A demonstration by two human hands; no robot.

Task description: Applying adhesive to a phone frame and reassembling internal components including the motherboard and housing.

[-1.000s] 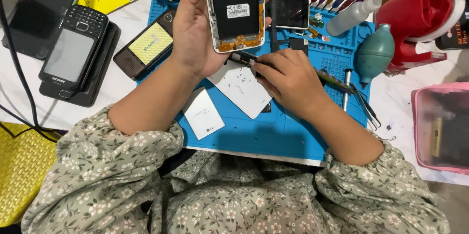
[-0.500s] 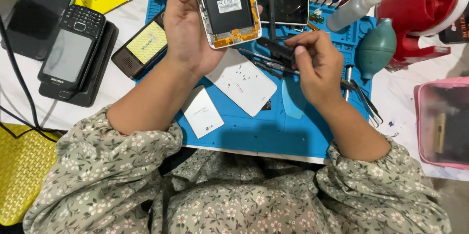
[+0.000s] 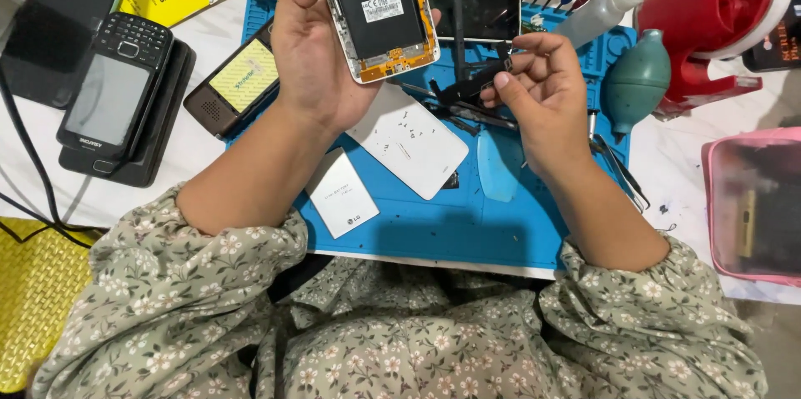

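Note:
My left hand [image 3: 313, 57] holds an opened white-framed phone [image 3: 375, 7] upright above the blue work mat [image 3: 467, 224], its black inner side and orange board edge showing. My right hand [image 3: 542, 95] pinches a small black plastic part [image 3: 476, 82] between thumb and fingers, just right of the phone's lower end. Under the hands lie black tweezers [image 3: 467, 113] and a white back cover [image 3: 409, 145] on the mat.
A white battery [image 3: 344, 192] and a clear pick [image 3: 501, 165] lie on the mat. Two old phones [image 3: 117, 95] and a brown one [image 3: 238, 78] sit left. A teal air blower [image 3: 636, 82], red holder [image 3: 701, 7] and pink box [image 3: 755, 207] stand right.
My right hand rose from the mat and moved up and right, now lifting the small black part. My left hand tilted the phone slightly and shifted left.

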